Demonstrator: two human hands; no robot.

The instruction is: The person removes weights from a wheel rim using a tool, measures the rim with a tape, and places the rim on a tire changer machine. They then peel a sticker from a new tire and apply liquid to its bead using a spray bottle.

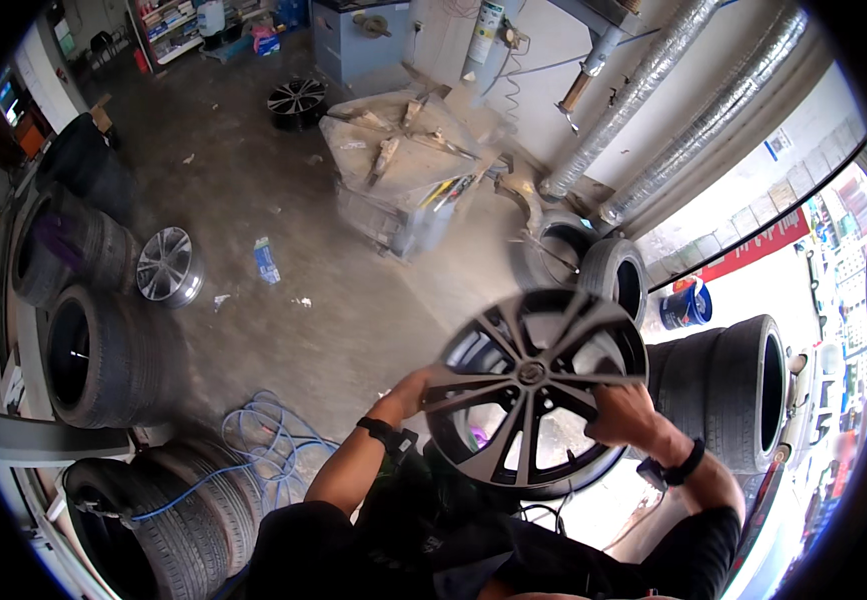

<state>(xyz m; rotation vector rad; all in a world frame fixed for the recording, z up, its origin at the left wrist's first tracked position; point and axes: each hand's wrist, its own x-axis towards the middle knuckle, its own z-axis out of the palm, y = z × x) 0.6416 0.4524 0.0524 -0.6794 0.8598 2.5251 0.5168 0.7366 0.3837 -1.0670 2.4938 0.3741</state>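
A black and silver alloy wheel rim (531, 373) without a tyre is up in front of me, its spoked face toward the view. My left hand (415, 392) is closed on its left edge, the fingers mostly hidden behind the rim. On the right side, my right hand (621, 412) is closed over the wheel, with fingers curled in at a spoke gap. Each wrist wears a dark band with a small device.
A tyre-changing machine (378, 205) with a dusty turntable stands ahead. Tyres are stacked at left (103, 355), lower left (168, 515) and right (723, 395). A silver rim (168, 268) and a dark rim (296, 103) lie on the floor. A blue hose (273, 440) coils nearby; a blue bucket (686, 305) stands right.
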